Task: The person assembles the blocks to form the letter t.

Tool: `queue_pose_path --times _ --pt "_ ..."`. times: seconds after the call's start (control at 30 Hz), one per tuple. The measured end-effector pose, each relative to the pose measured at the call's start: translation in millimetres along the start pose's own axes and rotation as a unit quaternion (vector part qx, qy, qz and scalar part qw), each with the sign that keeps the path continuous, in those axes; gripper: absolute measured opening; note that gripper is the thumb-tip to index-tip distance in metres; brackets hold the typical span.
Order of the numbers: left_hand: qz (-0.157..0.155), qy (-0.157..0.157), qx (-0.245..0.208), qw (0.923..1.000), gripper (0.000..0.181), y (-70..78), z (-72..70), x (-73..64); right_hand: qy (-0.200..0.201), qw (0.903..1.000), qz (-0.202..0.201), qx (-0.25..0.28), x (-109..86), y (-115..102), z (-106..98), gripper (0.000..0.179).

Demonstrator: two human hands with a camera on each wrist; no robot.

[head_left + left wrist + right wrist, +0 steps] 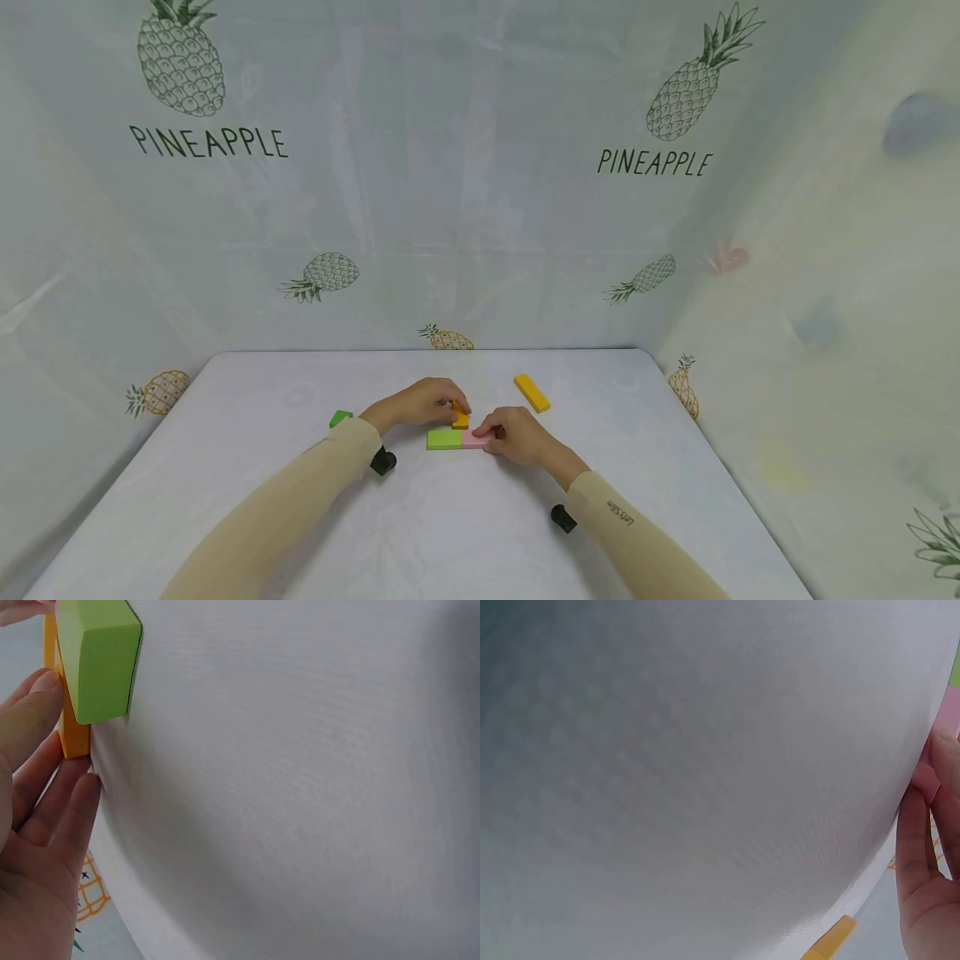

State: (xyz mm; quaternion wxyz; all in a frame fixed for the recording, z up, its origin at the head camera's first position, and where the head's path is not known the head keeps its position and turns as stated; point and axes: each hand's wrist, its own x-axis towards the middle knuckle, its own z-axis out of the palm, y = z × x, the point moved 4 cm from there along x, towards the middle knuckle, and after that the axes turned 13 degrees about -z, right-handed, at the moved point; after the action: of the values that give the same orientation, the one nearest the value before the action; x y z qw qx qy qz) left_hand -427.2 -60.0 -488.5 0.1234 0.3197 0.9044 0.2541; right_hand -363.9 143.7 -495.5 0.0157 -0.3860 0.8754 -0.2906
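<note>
On the white table, a light green block (444,440) lies end to end with a pink block (474,442). My right hand (521,435) pinches the pink block's right end between thumb and fingers; the right wrist view shows this pink end (925,780) close up. Just behind the pair, my left hand (427,402) holds an orange block (461,421) with its thumb and fingers. In the left wrist view the orange block (75,739) lies alongside the green one (105,667). The fingers partly cover both held blocks.
A yellow-orange block (532,392) lies at the back right of the table. Behind the left forearm, a darker green block (341,417) is partly covered by the sleeve. A pineapple-print curtain (465,183) hangs beyond the table's back edge.
</note>
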Motion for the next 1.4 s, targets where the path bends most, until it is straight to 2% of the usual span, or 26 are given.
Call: queue_pose_path --times 0.67,0.9,1.4 --pt "-0.005 0.002 0.0 1.0 0.022 -3.3 4.0 2.2 -0.001 0.9999 0.011 0.01 -0.6 1.9 0.6 0.022" --pt "-0.004 -0.002 -0.01 0.9999 0.021 -0.8 5.2 1.5 0.001 1.0 -0.004 0.006 -1.5 -0.1 0.1 0.021" --pt "-0.009 -0.001 -0.006 0.9999 0.021 -0.9 4.8 1.1 0.004 1.0 -0.003 0.001 -0.2 -2.3 -0.7 0.02"
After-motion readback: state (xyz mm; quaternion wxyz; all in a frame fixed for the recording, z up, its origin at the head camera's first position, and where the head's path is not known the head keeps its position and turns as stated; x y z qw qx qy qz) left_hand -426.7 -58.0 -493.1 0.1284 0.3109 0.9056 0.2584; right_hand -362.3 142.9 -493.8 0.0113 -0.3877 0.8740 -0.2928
